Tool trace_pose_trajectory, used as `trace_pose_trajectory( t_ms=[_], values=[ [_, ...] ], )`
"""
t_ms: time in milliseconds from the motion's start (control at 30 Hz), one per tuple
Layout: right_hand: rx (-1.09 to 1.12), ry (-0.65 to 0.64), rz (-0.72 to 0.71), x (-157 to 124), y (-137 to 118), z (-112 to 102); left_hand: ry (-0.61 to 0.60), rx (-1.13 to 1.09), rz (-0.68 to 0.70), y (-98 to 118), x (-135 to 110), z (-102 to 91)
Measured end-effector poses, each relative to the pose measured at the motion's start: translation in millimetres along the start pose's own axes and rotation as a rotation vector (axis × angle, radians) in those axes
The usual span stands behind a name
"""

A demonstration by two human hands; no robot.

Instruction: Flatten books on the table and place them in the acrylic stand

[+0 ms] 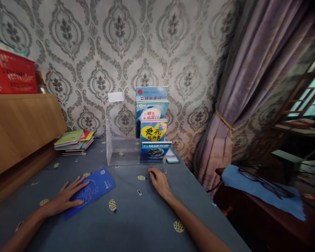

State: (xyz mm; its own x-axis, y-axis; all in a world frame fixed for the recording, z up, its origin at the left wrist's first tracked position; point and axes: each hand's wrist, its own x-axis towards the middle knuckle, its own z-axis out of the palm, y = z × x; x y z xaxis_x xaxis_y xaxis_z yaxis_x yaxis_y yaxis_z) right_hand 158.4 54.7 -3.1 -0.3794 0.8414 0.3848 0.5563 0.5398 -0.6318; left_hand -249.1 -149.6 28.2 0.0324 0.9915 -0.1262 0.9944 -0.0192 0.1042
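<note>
A thin blue book [103, 182] lies at a slant on the table, a small QR code near its far corner. My left hand [68, 197] rests flat over its left part, fingers spread. To the right, my right hand [159, 181] lies on the tablecloth with its fingers curled in and nothing visible in them. Just beyond that hand stands a clear acrylic book rack [124, 158]. Its right side holds books in steps: a pale blue one [153, 91], a teal one [161, 106], a blue-and-yellow one [154, 132] and a dark blue one [155, 152] in front.
A stack of books [73, 142] lies at the back left, beside a wooden cabinet [23, 120] bearing a red basket [13, 71]. Grey patterned cloth covers the table [131, 224]. At right hang tied curtains [217, 140]; glasses [265, 183] rest on a blue cloth [241, 187].
</note>
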Motion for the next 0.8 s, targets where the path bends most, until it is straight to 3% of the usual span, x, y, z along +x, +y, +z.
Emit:
trace_pose_trajectory(
  t_ms=[200, 333, 433, 633, 800],
  values=[
    [-0.014, -0.094, -0.198, -8.1, -18.3, 0.2, -0.059, -0.073, 0.001, 41.4, 14.5, -3.5],
    [0.025, -0.180, -0.313, -17.0, -30.8, 3.5, -0.003, -0.069, 0.000, 66.4, 27.1, -1.2],
    [0.070, -0.233, -0.376, -22.1, -38.6, 6.2, 0.024, -0.031, -0.079, 90.9, 34.4, -4.8],
    [0.083, -0.249, -0.414, -24.3, -43.9, 7.0, 0.041, 0.074, -0.165, 148.3, 37.3, -24.2],
    [0.030, -0.239, -0.411, -23.4, -36.5, 9.7, 0.068, 0.074, -0.124, 182.1, 39.2, -21.0]
  ],
)
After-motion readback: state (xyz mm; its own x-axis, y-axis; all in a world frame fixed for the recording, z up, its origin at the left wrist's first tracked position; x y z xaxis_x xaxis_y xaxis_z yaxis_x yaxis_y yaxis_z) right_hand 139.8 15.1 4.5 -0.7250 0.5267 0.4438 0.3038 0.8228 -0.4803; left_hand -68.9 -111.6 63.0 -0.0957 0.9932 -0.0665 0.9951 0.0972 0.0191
